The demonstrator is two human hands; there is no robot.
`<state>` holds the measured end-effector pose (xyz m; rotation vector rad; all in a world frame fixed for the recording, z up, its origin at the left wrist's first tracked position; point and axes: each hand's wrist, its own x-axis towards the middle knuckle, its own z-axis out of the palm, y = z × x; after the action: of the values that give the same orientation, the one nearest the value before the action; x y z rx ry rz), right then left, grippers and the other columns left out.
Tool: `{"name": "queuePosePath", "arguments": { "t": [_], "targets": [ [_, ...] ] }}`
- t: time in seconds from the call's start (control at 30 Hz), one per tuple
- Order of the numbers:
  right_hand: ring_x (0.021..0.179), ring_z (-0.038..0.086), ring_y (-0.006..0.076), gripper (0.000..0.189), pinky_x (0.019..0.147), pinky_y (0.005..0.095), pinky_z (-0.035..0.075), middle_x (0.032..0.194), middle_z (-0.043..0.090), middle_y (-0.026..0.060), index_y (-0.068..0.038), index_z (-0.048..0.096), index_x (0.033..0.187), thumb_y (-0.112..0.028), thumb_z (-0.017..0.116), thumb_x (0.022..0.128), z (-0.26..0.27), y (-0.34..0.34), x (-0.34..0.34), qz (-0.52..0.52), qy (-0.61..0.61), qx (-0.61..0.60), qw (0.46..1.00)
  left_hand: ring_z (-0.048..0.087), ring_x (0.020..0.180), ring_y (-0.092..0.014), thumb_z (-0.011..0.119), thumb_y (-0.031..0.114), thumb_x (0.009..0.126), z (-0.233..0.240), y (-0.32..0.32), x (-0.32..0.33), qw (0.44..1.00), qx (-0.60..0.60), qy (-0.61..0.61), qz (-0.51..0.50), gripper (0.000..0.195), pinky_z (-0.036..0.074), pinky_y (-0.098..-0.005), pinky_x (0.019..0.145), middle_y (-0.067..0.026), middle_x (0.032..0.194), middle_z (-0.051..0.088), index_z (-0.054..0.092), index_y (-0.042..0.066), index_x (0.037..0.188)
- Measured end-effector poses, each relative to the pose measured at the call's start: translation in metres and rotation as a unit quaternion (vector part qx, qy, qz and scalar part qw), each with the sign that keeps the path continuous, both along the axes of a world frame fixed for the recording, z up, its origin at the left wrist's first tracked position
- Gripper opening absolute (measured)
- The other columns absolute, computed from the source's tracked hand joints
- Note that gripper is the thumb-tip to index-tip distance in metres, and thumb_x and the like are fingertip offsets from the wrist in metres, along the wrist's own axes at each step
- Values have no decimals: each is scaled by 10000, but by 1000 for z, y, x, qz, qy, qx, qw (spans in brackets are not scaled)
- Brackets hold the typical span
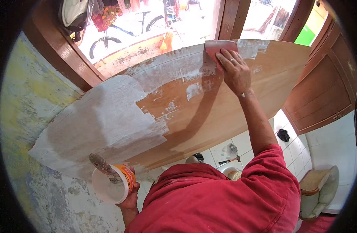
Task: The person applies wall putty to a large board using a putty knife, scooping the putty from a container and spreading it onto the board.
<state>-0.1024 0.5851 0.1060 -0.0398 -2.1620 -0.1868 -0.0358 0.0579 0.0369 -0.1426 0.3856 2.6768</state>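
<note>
My right hand [235, 68] grips a thin, flat reddish spreader [226, 46] against the upper edge of a large plywood panel [225, 107]. White filler [123, 107] coats the panel's left end and runs along its top edge; brown wood shows across the middle and right, with a few white patches. Low on the left, my left hand [130, 198] holds a round white plastic tub [104, 196] with an orange label, tilted so its inside shows. A putty knife [101, 163] with a worn, smeared handle rests in the tub, its blade partly hidden.
Brown window frames [229, 20] stand behind the panel, with a bicycle [123, 30] outside. A stained wall [30, 87] meets the panel's left end. On the tiled floor lie a hammer [229, 160] and a black bundle [283, 135]. An armchair [327, 186] and wooden door [327, 87] are right.
</note>
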Motion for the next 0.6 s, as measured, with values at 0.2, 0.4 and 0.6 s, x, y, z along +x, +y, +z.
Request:
{"name": "queuePosePath", "arguments": {
  "t": [0.2, 0.4, 0.6],
  "targets": [
    [1114, 656, 284, 292, 941, 418, 531, 1186, 691, 92, -126, 668, 1154, -91, 658, 864, -38, 3, 41, 25, -40, -39, 998, 282, 1457, -417, 608, 533, 903, -1, 10, -1, 1000, 16, 9, 5, 745, 474, -619, 880, -139, 1605, 261, 353, 208, 1523],
    [949, 684, 377, 256, 757, 442, 547, 1023, 710, 184, -112, 679, 1163, -263, 550, 1001, 3, 63, 45, -144, 110, -301, 936, 270, 1464, -424, 610, 533, 903, 2, 11, 0, 1000, 24, 12, -5, 754, 465, -618, 885, -130, 1620, 240, 342, 209, 1529],
    [873, 685, 415, 285, 729, 478, 540, 954, 698, 227, -98, 675, 1156, -289, 569, 972, 2, 13, 6, -146, 28, -336, 930, 278, 1462, -422, 594, 540, 907, -3, 4, 7, 1000, 18, 24, -3, 739, 460, -615, 884, -133, 1617, 254, 351, 210, 1522]
  ]
}}
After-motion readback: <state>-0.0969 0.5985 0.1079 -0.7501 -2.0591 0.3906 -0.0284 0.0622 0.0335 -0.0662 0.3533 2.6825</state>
